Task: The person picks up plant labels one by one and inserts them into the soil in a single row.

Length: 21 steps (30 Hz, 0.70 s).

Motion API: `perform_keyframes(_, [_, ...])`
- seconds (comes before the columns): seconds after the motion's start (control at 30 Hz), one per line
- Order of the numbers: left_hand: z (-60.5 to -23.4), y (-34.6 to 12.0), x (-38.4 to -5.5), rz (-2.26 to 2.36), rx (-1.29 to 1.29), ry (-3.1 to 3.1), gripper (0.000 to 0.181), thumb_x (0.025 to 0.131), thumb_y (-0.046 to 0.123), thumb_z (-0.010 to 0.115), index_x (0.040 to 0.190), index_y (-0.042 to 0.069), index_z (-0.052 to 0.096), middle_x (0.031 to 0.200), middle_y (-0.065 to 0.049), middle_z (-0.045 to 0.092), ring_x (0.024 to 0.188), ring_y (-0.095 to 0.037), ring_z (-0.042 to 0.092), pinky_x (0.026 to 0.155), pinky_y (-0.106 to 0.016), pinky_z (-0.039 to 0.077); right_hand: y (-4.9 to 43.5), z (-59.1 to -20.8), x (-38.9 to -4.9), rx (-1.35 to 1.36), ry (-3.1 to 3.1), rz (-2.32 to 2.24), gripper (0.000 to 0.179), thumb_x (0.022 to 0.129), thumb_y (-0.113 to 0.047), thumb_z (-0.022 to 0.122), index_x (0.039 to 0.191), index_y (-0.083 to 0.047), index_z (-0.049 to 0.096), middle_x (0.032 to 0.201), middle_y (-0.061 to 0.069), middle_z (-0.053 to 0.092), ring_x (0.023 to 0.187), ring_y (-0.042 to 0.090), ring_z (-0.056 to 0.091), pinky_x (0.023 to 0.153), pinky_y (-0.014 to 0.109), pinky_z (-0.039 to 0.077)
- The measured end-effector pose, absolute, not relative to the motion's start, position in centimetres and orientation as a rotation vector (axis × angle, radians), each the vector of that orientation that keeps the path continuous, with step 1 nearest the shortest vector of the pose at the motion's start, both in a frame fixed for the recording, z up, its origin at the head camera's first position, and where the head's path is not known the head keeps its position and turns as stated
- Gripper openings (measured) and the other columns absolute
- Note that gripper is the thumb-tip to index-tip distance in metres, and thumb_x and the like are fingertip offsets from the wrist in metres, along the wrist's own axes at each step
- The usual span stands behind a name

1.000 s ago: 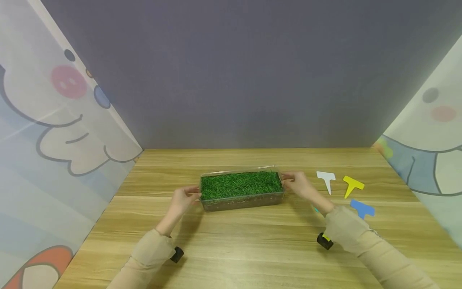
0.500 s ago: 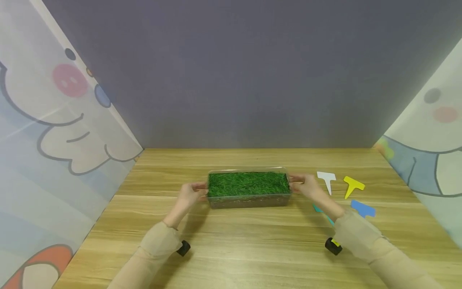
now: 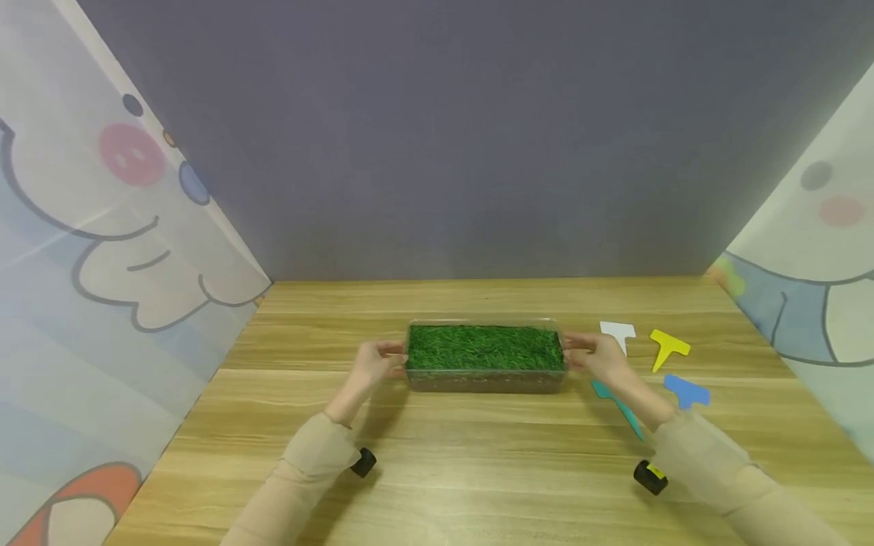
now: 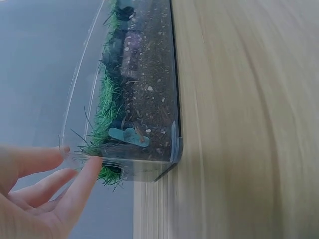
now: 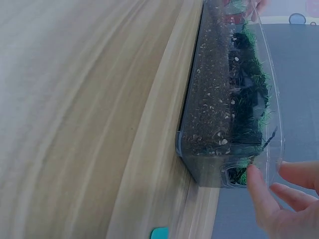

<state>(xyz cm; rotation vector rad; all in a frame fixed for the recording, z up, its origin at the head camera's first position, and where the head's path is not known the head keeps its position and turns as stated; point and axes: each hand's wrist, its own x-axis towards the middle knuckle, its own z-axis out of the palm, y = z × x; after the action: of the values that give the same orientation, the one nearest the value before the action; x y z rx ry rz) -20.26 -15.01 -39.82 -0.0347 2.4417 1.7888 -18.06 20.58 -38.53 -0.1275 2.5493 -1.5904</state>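
A long clear plastic planter box (image 3: pixel 487 381) stands on the wooden table, filled with dark soil (image 4: pixel 149 84) under a mat of green grass (image 3: pixel 485 347). At its left end is my left hand (image 3: pixel 369 368), thumb and fingers extended with the tips right at the end wall and rim. My right hand (image 3: pixel 604 360) mirrors this at the other end. In the right wrist view, one fingertip (image 5: pixel 253 172) lies beside the oval cutout of the end wall. Both wrist views show the box's base low against the tabletop.
To the right lie T-shaped plant labels: white (image 3: pixel 617 331), yellow (image 3: pixel 667 349), blue (image 3: pixel 686 391) and teal (image 3: pixel 624 413). My right forearm passes over them and partly covers the white and blue ones. A grey wall (image 3: pixel 437 152) closes off the table's back edge.
The planter box has shifted right along with both hands, and its tilted line has become parallel to the table's back edge. More of the teal plant label shows.
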Motion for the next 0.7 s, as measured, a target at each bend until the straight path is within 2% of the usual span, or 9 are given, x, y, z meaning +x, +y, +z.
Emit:
perform_keyframes(0.23, [-39.88, -14.75, -20.17, 1.785, -0.042, 2.449, 0.032, 0.079, -0.009, 0.057, 0.11, -0.014, 0.053, 0.103, -0.029, 0.056, 0.076, -0.029, 0.062, 0.071, -0.039, 0.056, 20.85, -38.84, -17.84, -0.11, 2.572, -1.573, 0.042, 0.089, 0.001, 0.048, 0.129, 0.01, 0.037, 0.118, 0.032, 0.046, 0.099, 0.038, 0.054, 0.073, 0.025, 0.055])
perform_keyframes(0.47, [-40.12, -14.87, -20.39, 1.804, -0.018, 2.449, 0.031, 0.079, -0.01, 0.056, 0.11, -0.015, 0.052, 0.101, -0.03, 0.057, 0.078, -0.031, 0.061, 0.072, -0.041, 0.055, 20.46, -38.75, -17.81, -0.06, 2.572, -1.555, 0.043, 0.089, -0.001, 0.048, 0.129, 0.01, 0.036, 0.12, 0.031, 0.045, 0.099, 0.037, 0.054, 0.077, 0.031, 0.055])
perform_keyframes(0.7, [-40.25, -15.07, -20.68, 1.831, -0.033, 2.413, 0.031, 0.08, -0.01, 0.056, 0.11, -0.014, 0.053, 0.101, -0.029, 0.057, 0.085, -0.034, 0.06, 0.075, -0.042, 0.054, 20.27, -38.6, -18.07, -0.046, 2.563, -1.546, 0.044, 0.089, -0.002, 0.048, 0.129, 0.011, 0.035, 0.119, 0.032, 0.045, 0.097, 0.035, 0.056, 0.078, 0.033, 0.054])
